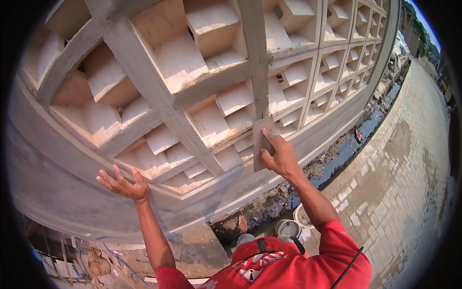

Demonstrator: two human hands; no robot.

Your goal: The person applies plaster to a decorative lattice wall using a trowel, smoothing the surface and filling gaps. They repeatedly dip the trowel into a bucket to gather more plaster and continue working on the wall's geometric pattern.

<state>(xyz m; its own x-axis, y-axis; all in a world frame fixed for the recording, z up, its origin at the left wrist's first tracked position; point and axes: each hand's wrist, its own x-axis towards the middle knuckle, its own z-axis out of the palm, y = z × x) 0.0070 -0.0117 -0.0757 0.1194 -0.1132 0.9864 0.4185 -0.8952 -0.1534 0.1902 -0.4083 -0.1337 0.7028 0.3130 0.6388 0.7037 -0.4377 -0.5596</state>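
Trowel up against the wall, set lengthwise at the foot of an upright grey strip, and the right hand has it gripped, forefinger stretched along the plate, thumb along its edge, probably to steer the pressure and keep that face flat! Over on the other side, the left hand is spread wide, fingers apart, pinching nothing, raised near the lower ledge; perhaps for balance, though whether it touches, I can't tell. And down below, buckets stand beside the drain, close to the person, presumably for easy reach.
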